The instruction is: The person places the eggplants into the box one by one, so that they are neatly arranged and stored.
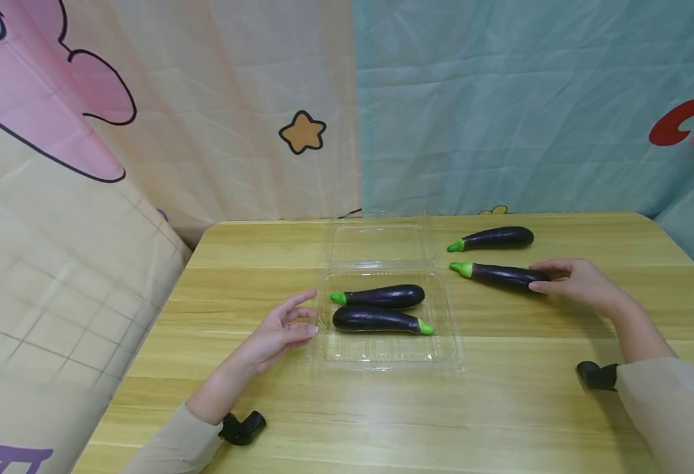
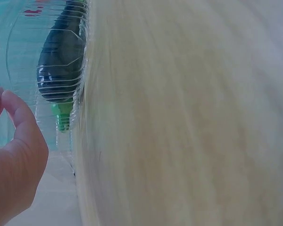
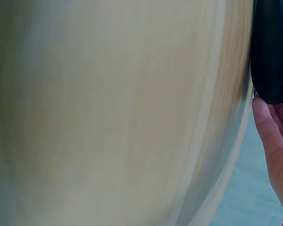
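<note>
In the head view my right hand (image 1: 581, 284) grips the thick end of an eggplant (image 1: 498, 275), its green stem pointing left. The right wrist view shows fingertips (image 3: 262, 106) at the rounded end of this dark eggplant (image 3: 272, 56). My left hand (image 1: 278, 334) is at the left rim of a clear plastic clamshell box (image 1: 382, 352), thumb and index finger apart, the thumb at the rim. Two eggplants lie in the box: the back one (image 1: 385, 297) has its stem left, the front one (image 1: 376, 320) right. Another eggplant (image 1: 498, 237) lies behind the gripped one.
The box's lid (image 1: 382, 243) lies opened back toward the rear of the wooden table (image 1: 519, 408). A printed curtain (image 1: 501, 105) hangs behind the table edge. Black wrist-worn pieces stick out near the left sleeve (image 1: 175, 441) and right sleeve (image 1: 673, 408).
</note>
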`<move>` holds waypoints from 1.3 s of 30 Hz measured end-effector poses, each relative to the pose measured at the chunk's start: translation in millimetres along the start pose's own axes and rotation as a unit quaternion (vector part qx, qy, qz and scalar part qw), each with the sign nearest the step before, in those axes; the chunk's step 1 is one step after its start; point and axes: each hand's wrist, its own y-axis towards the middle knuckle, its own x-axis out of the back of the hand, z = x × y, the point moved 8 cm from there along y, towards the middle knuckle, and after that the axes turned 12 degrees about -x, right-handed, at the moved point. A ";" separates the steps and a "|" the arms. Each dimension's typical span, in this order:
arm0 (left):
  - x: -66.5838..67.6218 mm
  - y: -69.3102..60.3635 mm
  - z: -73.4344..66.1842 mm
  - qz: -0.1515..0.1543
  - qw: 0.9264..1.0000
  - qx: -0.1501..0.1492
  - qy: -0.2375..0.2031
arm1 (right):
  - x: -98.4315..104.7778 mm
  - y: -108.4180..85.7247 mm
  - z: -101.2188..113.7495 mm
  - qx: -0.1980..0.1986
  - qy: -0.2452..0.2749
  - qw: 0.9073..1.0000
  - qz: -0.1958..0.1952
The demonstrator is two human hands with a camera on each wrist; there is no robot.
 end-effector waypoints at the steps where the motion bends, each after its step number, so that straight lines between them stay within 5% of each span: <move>1: 0.0 -0.1 0.2 -0.001 1.000 0.001 0.000 | 0.0 -0.1 0.4 0.001 -0.002 1.000 -0.003; 39: -0.2 0.4 1.0 -0.003 1.000 -0.004 -0.007 | 3.8 -21.7 22.2 0.014 -0.006 1.000 -0.016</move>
